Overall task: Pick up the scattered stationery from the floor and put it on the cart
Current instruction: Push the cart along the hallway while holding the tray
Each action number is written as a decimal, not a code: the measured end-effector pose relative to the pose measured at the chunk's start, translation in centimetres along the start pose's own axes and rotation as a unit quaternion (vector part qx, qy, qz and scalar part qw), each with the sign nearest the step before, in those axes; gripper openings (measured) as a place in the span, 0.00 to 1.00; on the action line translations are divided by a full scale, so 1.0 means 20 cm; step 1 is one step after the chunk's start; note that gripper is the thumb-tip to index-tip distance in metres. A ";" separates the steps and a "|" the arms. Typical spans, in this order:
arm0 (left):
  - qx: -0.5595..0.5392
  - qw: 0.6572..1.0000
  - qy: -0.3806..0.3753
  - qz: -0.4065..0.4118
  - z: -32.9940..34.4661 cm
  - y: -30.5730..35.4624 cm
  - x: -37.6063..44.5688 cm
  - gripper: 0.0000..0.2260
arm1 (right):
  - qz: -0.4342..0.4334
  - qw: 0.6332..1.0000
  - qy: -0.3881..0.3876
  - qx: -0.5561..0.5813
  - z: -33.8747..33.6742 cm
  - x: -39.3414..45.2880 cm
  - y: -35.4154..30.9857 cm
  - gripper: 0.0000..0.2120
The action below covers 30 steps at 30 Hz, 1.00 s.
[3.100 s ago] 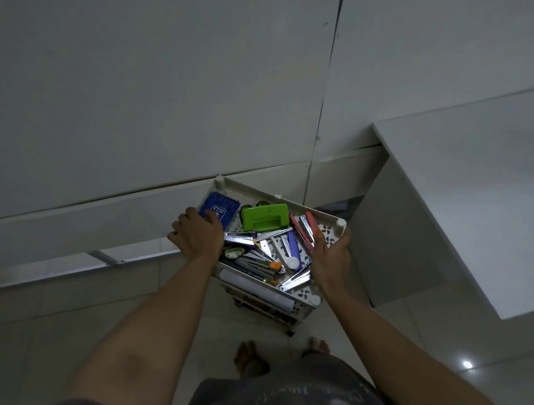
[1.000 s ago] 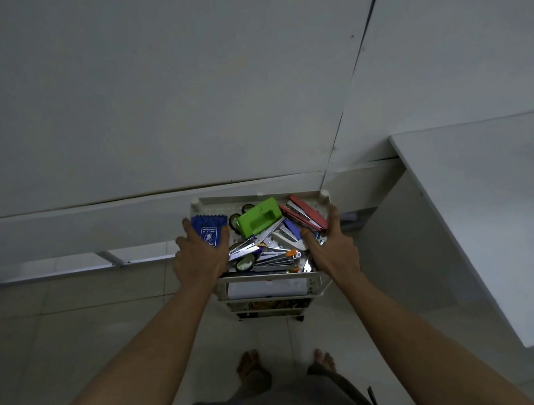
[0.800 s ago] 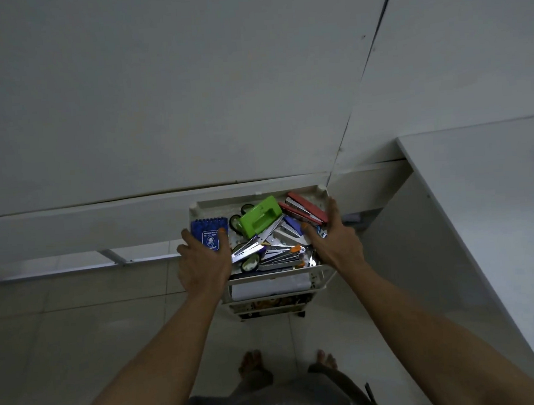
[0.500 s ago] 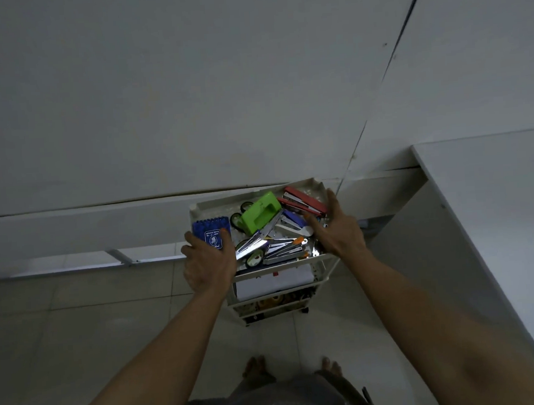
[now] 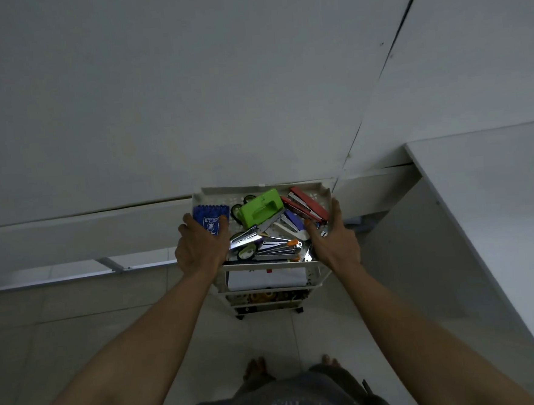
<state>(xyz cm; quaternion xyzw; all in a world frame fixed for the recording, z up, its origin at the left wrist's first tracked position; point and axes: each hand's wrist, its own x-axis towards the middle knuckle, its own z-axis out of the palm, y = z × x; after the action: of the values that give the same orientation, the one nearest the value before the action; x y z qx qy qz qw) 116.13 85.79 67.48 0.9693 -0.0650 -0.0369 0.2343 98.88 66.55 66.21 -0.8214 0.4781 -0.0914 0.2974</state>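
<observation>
Stationery (image 5: 263, 231) lies heaped in the top tray of the cart (image 5: 260, 188), straight ahead between both hands, the tray's long axis running left to right. The left hand (image 5: 200, 245) grips the left rim beside a blue notepad (image 5: 211, 215); the right hand (image 5: 333, 240) holds the right rim. Both are equally near. Lower shelves are dim and hard to read.

Dim, grey light all round, and the picture looks underexposed. A bright glint flashes off the metal staplers (image 5: 246, 239) in the cart's top tray (image 5: 323, 189). Wide-angle bending curves the wall lines; forearms near the bottom edge look soft.
</observation>
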 end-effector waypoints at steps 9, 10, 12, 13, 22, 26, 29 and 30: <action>-0.004 1.000 -0.002 -0.005 0.00 0.00 -0.08 0.37 | -0.049 0.998 -0.032 0.004 -0.03 0.07 0.02 0.40; -0.005 1.000 -0.001 -0.007 0.00 0.00 -0.09 0.37 | -0.055 0.998 -0.037 0.007 -0.03 0.08 0.02 0.41; -0.007 1.000 0.005 -0.010 0.01 0.01 -0.08 0.37 | -0.066 0.997 -0.040 0.000 -0.04 0.11 0.01 0.42; -0.009 1.000 0.009 -0.014 0.01 0.01 -0.09 0.37 | -0.072 0.997 -0.041 -0.007 -0.05 0.12 0.01 0.42; -0.027 0.995 0.048 -0.087 0.07 0.13 -0.21 0.34 | -0.117 0.989 -0.081 -0.032 -0.14 0.28 0.03 0.43; -0.016 0.995 0.053 -0.087 0.09 0.16 -0.21 0.36 | -0.116 0.990 -0.075 -0.019 -0.14 0.29 0.07 0.43; -0.015 0.997 0.050 -0.064 0.08 0.14 -0.16 0.36 | -0.096 0.993 -0.063 -0.010 -0.11 0.27 0.08 0.44; -0.015 0.997 0.047 -0.058 0.07 0.14 -0.14 0.37 | -0.084 0.995 -0.059 -0.007 -0.10 0.26 0.08 0.43</action>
<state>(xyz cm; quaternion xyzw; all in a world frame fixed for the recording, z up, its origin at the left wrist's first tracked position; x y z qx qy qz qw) 112.93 83.05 67.60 0.9684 0.0025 -0.0060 0.2492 99.53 60.76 66.28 -0.8648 0.3895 -0.0639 0.3103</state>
